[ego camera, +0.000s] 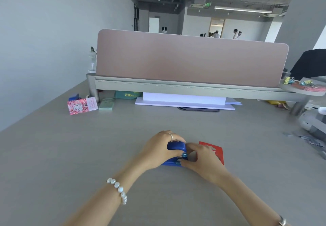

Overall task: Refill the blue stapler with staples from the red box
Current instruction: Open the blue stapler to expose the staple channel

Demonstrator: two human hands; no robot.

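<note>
The blue stapler (pixel 176 146) sits on the grey desk (pixel 123 137) in front of me, between both hands. My left hand (pixel 158 148) wraps over its top and left side. My right hand (pixel 201 157) grips its right end, with thumb and fingers pressed at the stapler's front. The red box (pixel 217 150) lies flat just right of the stapler, partly hidden behind my right hand. I cannot tell whether the stapler's magazine is open.
A pink divider panel (pixel 190 58) closes off the desk's far side. Beneath its shelf lie a pink patterned box (pixel 80 106), a green packet (pixel 105 104) and a white paper stack (pixel 183 100). Loose staples (pixel 307 138) and binder clips (pixel 296 82) are at the right.
</note>
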